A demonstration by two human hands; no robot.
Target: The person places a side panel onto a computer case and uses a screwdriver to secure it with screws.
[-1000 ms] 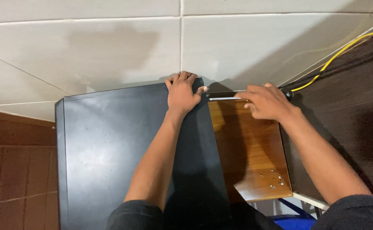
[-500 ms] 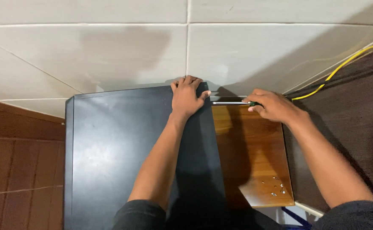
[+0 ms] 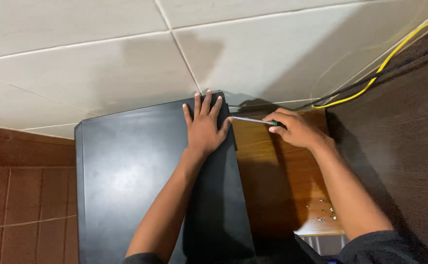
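Observation:
A large black flat-topped case (image 3: 126, 181) stands on the tiled floor. My left hand (image 3: 204, 124) lies flat on its far right corner, fingers spread. My right hand (image 3: 297, 129) grips a screwdriver (image 3: 250, 120) by its dark handle; the metal shaft points left at the case's upper right edge, just beside my left fingertips. Both forearms reach up from the bottom of the head view.
A wooden board (image 3: 277, 181) lies to the right of the case, with several small screws (image 3: 324, 212) near its lower right corner. A yellow cable (image 3: 380, 66) and dark cables run along a dark surface (image 3: 399, 142) at the right. White floor tiles (image 3: 101, 58) fill the top.
The view has shifted slightly. My right hand has drawn a little to the right with the screwdriver. My left hand stays on the case's corner.

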